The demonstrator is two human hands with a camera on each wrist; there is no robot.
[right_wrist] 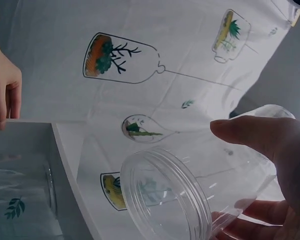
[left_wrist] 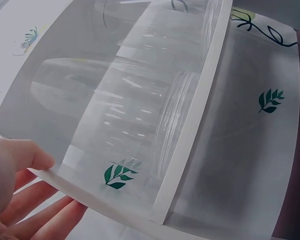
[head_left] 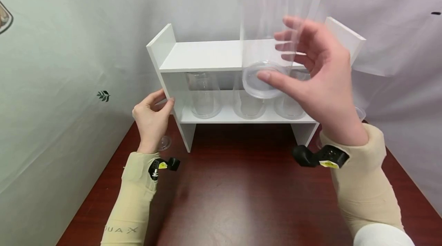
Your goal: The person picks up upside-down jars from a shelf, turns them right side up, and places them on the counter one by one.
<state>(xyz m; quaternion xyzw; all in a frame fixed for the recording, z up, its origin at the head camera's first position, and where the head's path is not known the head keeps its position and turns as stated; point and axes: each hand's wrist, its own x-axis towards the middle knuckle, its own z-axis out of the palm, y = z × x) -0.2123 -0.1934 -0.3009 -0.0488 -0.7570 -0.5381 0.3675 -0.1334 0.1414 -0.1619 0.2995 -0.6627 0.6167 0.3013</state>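
Note:
My right hand [head_left: 326, 69] holds a tall clear plastic jar [head_left: 255, 52] in front of the upper board of a white shelf unit [head_left: 203, 56]. Its thumb lies near the jar's lower end, with the fingers curled round the far side. In the right wrist view the ribbed rim of the jar [right_wrist: 197, 192] faces away from the palm. The left hand [head_left: 150, 113] pinches the front edge of the unit's left side panel [left_wrist: 55, 177] between thumb and fingers. Below the upper board, three clear jars [head_left: 203, 100] stand in a row on the lower board.
A small clear round piece [head_left: 164, 143] lies on the dark red table [head_left: 221, 200] left of the unit. Another clear round thing [head_left: 360, 113] shows behind my right wrist. Pale printed sheeting [head_left: 69, 65] surrounds the table at the back and sides.

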